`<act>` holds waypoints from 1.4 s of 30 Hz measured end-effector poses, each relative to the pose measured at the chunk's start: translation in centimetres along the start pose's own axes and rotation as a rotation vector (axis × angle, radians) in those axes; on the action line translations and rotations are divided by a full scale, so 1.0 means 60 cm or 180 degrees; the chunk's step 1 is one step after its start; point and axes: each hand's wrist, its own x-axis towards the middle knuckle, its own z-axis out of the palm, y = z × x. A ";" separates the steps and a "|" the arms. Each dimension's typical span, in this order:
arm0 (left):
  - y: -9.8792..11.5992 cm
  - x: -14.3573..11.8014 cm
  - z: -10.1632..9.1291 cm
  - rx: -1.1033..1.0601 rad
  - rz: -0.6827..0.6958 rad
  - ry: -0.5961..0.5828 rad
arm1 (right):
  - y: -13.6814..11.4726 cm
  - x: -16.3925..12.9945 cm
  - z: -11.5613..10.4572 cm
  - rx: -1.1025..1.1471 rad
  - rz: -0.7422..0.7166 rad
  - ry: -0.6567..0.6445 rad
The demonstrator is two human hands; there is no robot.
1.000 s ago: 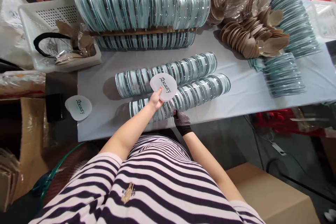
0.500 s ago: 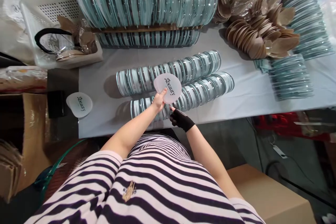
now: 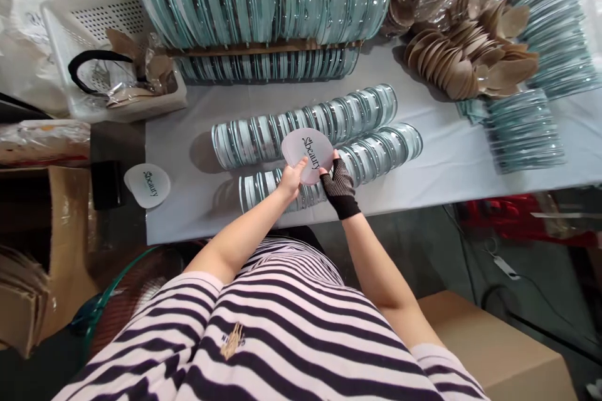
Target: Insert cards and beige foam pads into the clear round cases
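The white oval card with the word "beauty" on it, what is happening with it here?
A person in a striped shirt holds the white oval printed card with both hands: the bare left hand and the right hand in a black fingerless glove. It is above two rows of pale green round items on the grey table. A second white card lies near the table's left edge.

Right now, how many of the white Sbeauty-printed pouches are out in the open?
2: one pouch held in both hands, the left hand and the gloved right hand, above the near rows; another pouch lying at the table's left edge. Others may be hidden.
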 end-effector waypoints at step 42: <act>0.070 0.027 -0.066 -0.0592 -0.0286 0.0152 | 0.010 -0.135 0.117 -0.1334 0.0326 -0.1163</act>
